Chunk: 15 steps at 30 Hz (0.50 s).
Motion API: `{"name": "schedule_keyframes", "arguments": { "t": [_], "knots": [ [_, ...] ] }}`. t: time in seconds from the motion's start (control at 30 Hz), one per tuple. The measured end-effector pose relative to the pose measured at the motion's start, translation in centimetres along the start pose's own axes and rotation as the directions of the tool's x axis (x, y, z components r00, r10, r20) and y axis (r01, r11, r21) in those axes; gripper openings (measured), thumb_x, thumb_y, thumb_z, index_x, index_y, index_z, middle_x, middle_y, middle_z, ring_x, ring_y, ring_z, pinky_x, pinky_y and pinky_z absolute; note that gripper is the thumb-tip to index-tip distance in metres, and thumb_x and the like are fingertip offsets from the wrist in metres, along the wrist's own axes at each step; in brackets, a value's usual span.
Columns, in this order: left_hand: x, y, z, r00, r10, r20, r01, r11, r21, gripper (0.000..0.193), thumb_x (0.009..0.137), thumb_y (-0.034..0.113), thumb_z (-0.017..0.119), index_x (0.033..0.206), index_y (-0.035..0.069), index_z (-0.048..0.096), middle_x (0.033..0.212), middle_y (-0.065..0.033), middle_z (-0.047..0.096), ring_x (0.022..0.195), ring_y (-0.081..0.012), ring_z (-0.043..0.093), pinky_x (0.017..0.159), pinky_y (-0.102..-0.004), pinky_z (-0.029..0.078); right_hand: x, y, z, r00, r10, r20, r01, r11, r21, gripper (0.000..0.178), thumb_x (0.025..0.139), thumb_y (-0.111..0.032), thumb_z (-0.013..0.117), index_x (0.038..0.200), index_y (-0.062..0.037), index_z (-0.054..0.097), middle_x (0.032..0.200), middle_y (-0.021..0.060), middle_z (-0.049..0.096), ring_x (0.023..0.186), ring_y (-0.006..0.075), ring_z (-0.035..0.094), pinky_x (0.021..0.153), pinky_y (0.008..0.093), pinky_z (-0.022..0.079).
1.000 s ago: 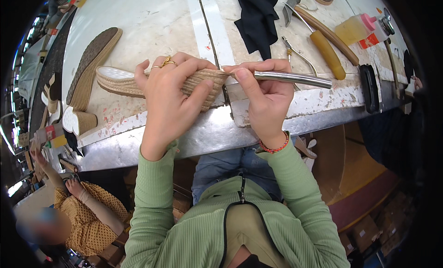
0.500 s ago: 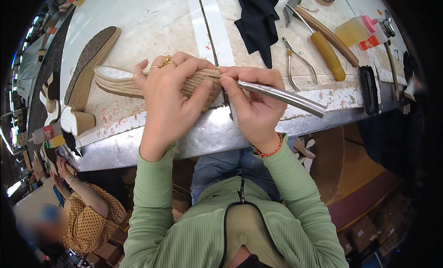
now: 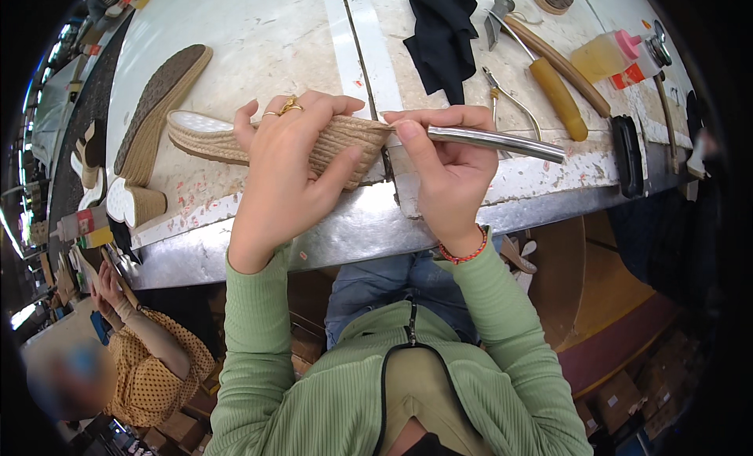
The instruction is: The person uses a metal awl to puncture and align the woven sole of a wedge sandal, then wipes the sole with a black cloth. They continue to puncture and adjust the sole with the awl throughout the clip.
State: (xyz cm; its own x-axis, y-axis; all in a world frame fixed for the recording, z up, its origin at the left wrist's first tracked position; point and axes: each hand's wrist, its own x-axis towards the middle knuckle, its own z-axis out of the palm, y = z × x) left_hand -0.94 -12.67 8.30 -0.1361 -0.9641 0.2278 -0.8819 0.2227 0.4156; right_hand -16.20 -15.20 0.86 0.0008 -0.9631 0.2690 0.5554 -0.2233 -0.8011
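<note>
Near the middle of the frame, the left hand (image 3: 286, 173) lies over a woven jute wedge sole (image 3: 235, 138) that rests along the front edge of the counter (image 3: 259, 32). Its fingers curl over the top of the sole and the thumb presses against the near side, so the sole is clamped between them. Just to the right, the right hand (image 3: 443, 169) holds a slim metal rod (image 3: 494, 142); its fingers are pinched together around the rod's left end, right against the heel end of the sole, and the rod runs out toward the right.

At the upper left lies a second sole (image 3: 157, 103), tread side up. At the top centre lies a black cloth (image 3: 443, 32). To its right are pliers (image 3: 510, 103), a wooden-handled hammer (image 3: 549, 52), a yellow-handled tool (image 3: 561, 99) and a yellowish bottle with a pink cap (image 3: 608, 54). At the lower left, another person in a dotted mustard sleeve (image 3: 153, 362) is below the counter's edge.
</note>
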Motion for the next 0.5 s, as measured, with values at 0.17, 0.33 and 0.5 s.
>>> {"name": "schedule_keyframes", "arguments": {
  "t": [0.17,0.33,0.5],
  "knots": [
    [-0.02,-0.14,0.19,1.0,-0.019,0.017,0.019,1.0,-0.015,0.019,0.083,0.016,0.064,0.101,0.013,0.066,0.095,-0.0046,0.064,0.1,-0.0281,0.056,0.105,-0.051,0.018,-0.39,-0.36,-0.19,0.995,-0.023,0.097,0.037,0.988,-0.151,0.029,0.088,0.01,0.063,0.105,-0.0027,0.043,0.097,0.02,0.068,0.095,0.0211,0.068,0.08,0.0276,0.056],
    [0.04,-0.16,0.31,0.999,-0.031,0.017,0.031,0.999,-0.01,0.017,0.083,0.016,0.064,0.099,0.013,0.067,0.093,-0.0048,0.064,0.1,-0.0279,0.056,0.104,-0.051,0.018,-0.41,0.03,-0.27,0.988,-0.073,0.134,0.095,0.981,-0.167,0.028,0.087,0.011,0.063,0.104,-0.0021,0.044,0.096,0.0199,0.068,0.097,0.0219,0.068,0.081,0.0285,0.055],
    [0.17,-0.05,0.42,0.998,-0.053,0.022,0.054,0.998,-0.028,0.015,0.083,0.016,0.064,0.098,0.013,0.067,0.091,-0.0047,0.064,0.099,-0.0275,0.056,0.104,-0.0506,0.018,-0.49,0.32,-0.29,0.987,-0.098,0.129,0.119,0.979,-0.164,0.028,0.087,0.012,0.063,0.104,-0.0016,0.045,0.098,0.0202,0.068,0.098,0.0227,0.067,0.082,0.0296,0.055]
  ]
}}
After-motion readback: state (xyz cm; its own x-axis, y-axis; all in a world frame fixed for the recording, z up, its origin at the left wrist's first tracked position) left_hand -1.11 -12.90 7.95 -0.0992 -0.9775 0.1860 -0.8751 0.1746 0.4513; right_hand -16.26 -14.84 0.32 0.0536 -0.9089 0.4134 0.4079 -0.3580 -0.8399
